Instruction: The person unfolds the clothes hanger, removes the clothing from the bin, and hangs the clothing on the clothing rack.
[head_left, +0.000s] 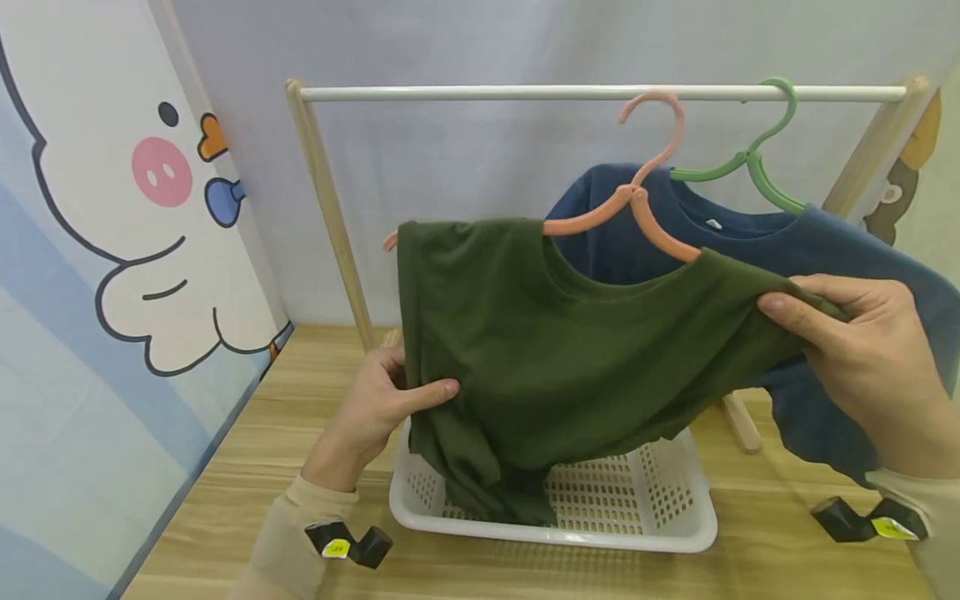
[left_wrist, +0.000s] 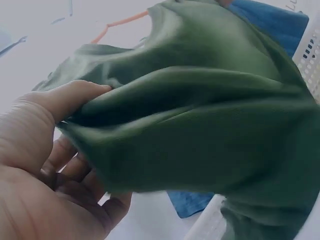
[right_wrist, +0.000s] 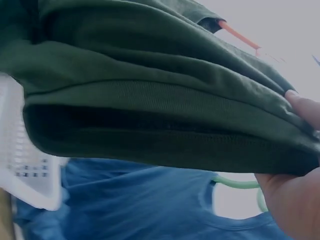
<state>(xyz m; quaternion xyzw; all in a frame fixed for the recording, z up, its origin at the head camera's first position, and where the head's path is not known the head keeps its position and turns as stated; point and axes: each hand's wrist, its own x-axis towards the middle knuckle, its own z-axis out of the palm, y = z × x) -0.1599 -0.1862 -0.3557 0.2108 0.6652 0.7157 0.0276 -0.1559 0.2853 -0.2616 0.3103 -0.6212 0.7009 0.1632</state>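
Observation:
A dark green shirt (head_left: 570,350) is spread between both hands, with a pink-orange hanger (head_left: 592,218) inside its neck. The hanger's hook overlaps the white rail in the head view, and one hanger tip pokes out past the left shoulder. My left hand (head_left: 378,408) pinches the shirt's left side, thumb in front and fingers behind. Over at the right, my right hand (head_left: 870,350) grips the other sleeve between thumb and fingers. The right wrist view shows the ribbed hem (right_wrist: 160,95) hanging open beside the right thumb (right_wrist: 302,107).
Behind the green shirt, a blue shirt (head_left: 840,258) hangs from a green hanger (head_left: 780,192) on the white rail (head_left: 480,92) of a wooden-legged rack. A white plastic basket (head_left: 675,533) stands below on the wooden table (head_left: 247,500). A cartoon-printed panel (head_left: 75,400) rises at the left.

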